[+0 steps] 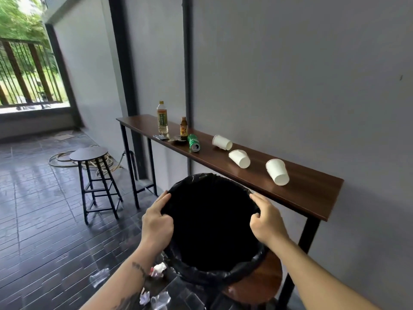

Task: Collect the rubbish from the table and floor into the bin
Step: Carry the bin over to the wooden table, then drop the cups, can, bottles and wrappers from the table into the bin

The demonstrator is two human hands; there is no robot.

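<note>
- The bin (257, 262), lined with a black bag, sits in the lower middle of the view on a round wooden stool (257, 289), its mouth open and dark inside.
- The left hand (157, 222) pinches the bag's rim at about 9 o'clock on the mouth, fingers curled tight on the plastic.
- The right hand (267, 222) grips the rim at about 3 o'clock, thumb over the edge, closed on the liner.
- At 1 o'clock from the bin, a narrow dark wooden table (312, 195) on black legs runs along the grey wall (290, 63).
- Three white paper cups lie tipped on it: the near cup (277, 172), the middle cup (239, 158) and the far cup (221, 142).
- Further along lie a green can (193, 142) on its side, a small brown bottle (183, 128) upright, a tall clear bottle (162, 117) upright, and small wrappers (161, 137) at the front edge.
- At 7 o'clock from the bin, crumpled paper (158, 269) and clear plastic scraps (99, 277) lie on the dark tiled floor (44, 220).
- At 10 o'clock stands a black stool (89, 153); behind it a coiled hose (60, 158) lies on the tiles.
- At the far left, a railing (26, 72) fronts green foliage.
</note>
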